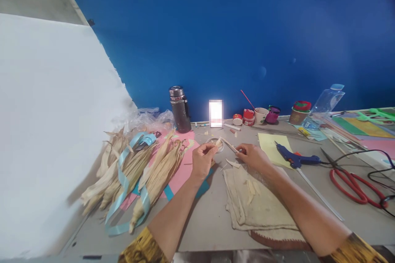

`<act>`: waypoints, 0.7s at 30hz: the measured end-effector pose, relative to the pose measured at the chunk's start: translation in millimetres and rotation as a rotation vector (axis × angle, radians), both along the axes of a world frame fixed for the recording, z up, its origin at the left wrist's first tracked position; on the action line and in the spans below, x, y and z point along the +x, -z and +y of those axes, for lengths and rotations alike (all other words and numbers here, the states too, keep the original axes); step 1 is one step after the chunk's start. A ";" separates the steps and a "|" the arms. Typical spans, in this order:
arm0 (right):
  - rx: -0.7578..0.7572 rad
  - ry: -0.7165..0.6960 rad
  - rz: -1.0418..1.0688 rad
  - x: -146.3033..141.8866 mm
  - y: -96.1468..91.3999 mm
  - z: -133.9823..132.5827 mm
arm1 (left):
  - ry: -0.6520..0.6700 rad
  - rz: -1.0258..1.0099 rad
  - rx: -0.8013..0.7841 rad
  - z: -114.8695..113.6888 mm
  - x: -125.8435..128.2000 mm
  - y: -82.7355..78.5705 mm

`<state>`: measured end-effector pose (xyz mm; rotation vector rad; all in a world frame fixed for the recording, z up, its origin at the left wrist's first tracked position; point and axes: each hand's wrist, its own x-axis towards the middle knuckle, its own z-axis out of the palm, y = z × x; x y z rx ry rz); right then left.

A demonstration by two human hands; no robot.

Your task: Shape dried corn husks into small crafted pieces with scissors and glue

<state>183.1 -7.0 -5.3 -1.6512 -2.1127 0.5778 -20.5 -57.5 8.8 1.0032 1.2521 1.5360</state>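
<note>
My left hand (203, 159) is closed in a pinch on a small pale piece of corn husk (219, 144) above the table. My right hand (252, 157) is closed on a thin pale stick (228, 145), whose far end slants up toward the husk piece. I cannot tell whether the two touch. Just behind my left fingertips lies a white ring-shaped coil (211, 140), partly hidden. A folded beige cloth (265, 209) with husk scraps (251, 191) on it lies under my right forearm.
Dried corn husks (162, 168) and light blue ribbon (123, 172) cover the left side over pink paper (185, 172). A dark flask (181, 113) stands behind. To the right are a blue glue gun (296, 157), red-handled scissors (352, 185), paint jars (248, 117) and a tilted plastic bottle (327, 100).
</note>
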 end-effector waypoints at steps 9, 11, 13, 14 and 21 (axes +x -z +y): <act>0.039 0.005 -0.020 -0.2 2.0 -1.1 | -0.005 -0.019 -0.003 3.4 -1.2 7.4; 0.066 0.020 -0.009 -0.5 1.6 -1.7 | -0.010 -0.014 0.001 3.5 -1.2 6.6; 0.094 0.041 0.009 -0.6 1.1 -1.9 | -0.013 -0.009 0.007 3.2 -1.0 5.3; 0.106 0.051 0.017 -0.6 0.9 -1.7 | -0.014 -0.009 0.006 2.9 -0.9 4.5; 0.170 0.044 0.138 -0.8 -0.5 -0.8 | -0.016 -0.008 -0.012 1.8 -0.3 3.2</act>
